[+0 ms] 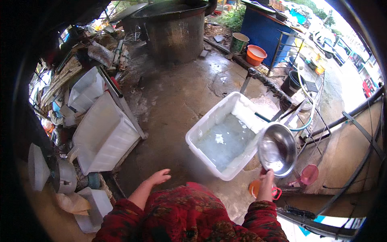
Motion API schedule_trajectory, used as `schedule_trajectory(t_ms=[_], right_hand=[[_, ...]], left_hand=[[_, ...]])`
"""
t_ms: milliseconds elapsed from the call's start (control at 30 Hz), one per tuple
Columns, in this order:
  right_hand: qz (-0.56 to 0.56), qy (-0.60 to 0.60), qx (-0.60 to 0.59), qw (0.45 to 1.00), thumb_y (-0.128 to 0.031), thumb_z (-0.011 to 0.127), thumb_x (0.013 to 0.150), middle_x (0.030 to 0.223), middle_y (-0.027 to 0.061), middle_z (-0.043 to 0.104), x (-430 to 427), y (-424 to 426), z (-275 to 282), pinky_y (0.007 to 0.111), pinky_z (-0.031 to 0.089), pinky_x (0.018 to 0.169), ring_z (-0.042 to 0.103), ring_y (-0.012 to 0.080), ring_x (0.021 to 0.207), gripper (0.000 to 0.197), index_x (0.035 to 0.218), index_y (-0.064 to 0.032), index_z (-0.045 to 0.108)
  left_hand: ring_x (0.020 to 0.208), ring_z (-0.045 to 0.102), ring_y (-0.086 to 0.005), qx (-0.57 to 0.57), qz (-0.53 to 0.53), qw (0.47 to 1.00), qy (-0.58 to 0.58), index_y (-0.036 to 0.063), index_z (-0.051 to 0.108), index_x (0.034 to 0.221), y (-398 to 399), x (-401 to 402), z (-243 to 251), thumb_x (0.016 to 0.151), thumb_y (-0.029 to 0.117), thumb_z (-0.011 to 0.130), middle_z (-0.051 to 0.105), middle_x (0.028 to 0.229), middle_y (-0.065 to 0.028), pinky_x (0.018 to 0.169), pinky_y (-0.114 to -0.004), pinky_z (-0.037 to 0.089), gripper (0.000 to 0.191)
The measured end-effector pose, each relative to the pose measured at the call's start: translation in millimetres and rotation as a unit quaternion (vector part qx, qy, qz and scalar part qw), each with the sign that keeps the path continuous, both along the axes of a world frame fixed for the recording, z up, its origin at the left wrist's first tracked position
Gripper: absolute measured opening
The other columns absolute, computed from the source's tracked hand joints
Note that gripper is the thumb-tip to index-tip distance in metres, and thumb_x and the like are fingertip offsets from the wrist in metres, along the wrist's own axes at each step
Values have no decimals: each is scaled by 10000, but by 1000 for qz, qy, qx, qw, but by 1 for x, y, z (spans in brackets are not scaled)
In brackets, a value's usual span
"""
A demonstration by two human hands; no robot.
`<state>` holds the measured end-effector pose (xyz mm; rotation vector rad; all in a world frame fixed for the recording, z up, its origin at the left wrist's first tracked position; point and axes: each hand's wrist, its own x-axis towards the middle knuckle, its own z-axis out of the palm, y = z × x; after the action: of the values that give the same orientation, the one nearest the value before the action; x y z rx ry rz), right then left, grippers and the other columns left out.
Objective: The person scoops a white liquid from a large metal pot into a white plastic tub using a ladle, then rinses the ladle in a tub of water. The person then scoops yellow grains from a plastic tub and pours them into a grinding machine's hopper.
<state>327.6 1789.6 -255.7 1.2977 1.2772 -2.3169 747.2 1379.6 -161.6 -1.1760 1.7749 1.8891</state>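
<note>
My right hand (266,177) grips the near rim of a round stainless steel basin (276,151). The basin is tilted and its shiny inside faces me. It is at the right side of a white plastic tub (208,165), overlapping the tub's edge in view; whether they touch I cannot tell. Cloudy water (225,142) covers the bottom of the tub. My left hand (160,177) holds nothing and hangs over the wet floor, left of the tub, with its fingers apart. Below my right hand stands an orange container (255,188), partly hidden by the wrist.
White plastic bins (105,136) lie tipped at the left beside piled scrap. A big dark metal vat (177,36) stands at the back. Behind the tub are an orange bucket (256,56) and a hose (313,106). A pink dipper (309,174) is at the right.
</note>
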Motion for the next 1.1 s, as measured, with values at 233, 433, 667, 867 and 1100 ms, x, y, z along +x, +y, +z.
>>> schedule_trajectory(t_ms=[233,433,667,867,1100], right_hand=[[-46,-77,92,992,-273,490,788,621,25,554,-86,45,1,215,428,361,501,125,435,162,809,-131,565],[69,14,69,995,-383,425,819,637,11,501,-107,93,-21,226,298,333,516,141,525,268,849,-125,490],[63,31,-33,997,-376,501,795,944,59,554,-125,104,-51,299,469,695,549,186,811,427,1071,-55,439],[330,25,-117,936,-326,480,803,915,68,596,-54,63,-61,298,480,636,570,210,730,253,932,-114,527],[564,-108,-20,818,-239,526,797,921,108,579,149,81,-52,422,479,666,582,269,740,280,1048,-121,482]], left_hand=[[382,393,-200,22,430,903,5,175,378,598,-49,288,-62,814,229,389,382,523,-8,300,-338,283,223],[516,485,-205,293,486,821,59,149,476,650,42,367,-29,811,241,493,495,586,-37,351,-364,344,187],[678,540,-186,149,402,900,-73,75,515,1019,128,276,52,795,153,509,556,789,-62,503,-335,421,238],[774,522,-180,-98,357,920,-131,40,416,1215,152,234,59,782,152,525,538,945,-84,636,-300,420,460],[1128,429,-245,-92,235,951,-179,30,393,1237,160,266,0,772,209,561,447,1229,-132,904,-338,359,526]])
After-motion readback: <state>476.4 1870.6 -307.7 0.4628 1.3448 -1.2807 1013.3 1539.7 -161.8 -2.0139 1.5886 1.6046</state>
